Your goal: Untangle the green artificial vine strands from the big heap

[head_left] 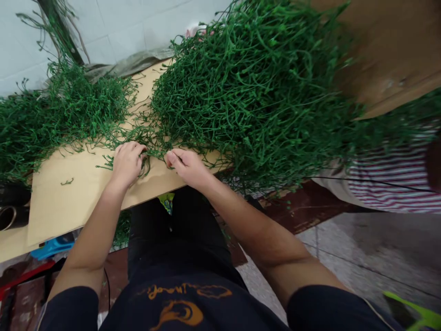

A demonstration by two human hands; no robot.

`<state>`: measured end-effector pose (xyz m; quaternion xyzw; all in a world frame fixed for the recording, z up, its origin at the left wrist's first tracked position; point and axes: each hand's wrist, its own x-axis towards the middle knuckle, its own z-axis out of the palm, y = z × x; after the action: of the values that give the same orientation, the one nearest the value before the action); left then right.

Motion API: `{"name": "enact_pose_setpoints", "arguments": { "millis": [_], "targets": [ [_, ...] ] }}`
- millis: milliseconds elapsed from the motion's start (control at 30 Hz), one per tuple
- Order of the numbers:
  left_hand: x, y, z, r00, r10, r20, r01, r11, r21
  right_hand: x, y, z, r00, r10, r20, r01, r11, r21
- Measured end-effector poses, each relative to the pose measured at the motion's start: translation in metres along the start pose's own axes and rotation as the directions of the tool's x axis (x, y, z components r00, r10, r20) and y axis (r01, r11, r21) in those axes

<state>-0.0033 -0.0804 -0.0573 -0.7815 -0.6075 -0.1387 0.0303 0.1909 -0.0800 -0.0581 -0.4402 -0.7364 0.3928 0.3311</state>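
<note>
Thin green stems with small tips form a large heap [241, 87] on the right and a smaller heap [79, 101] on the left of a pale wooden board [69, 197]. My left hand [128, 163] is closed around a few green stems [146, 165], its fingers curled at the board's middle. Just to the right, my right hand [182, 164] is pinched at the ends of green strands close to the large heap's lower edge. Loose strands lie between the two hands. One short sprig [67, 182] lies alone on the board's left part.
A brown wooden panel [396, 50] stands at the upper right. Someone in striped clothing [392, 179] is beyond the heap at right. Dark cylinders [14, 216] and a blue object [53, 247] sit at lower left. A tiled wall [120, 23] rises behind.
</note>
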Motion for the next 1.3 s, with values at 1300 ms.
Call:
{"name": "enact_pose_setpoints", "arguments": {
  "millis": [1300],
  "targets": [
    [0.014,-0.064,-0.021,0.872,-0.367,-0.324,0.35,0.93,-0.111,-0.013,-0.023,-0.071,0.919,-0.325,-0.224,0.235,0.906,-0.351]
  ]
}}
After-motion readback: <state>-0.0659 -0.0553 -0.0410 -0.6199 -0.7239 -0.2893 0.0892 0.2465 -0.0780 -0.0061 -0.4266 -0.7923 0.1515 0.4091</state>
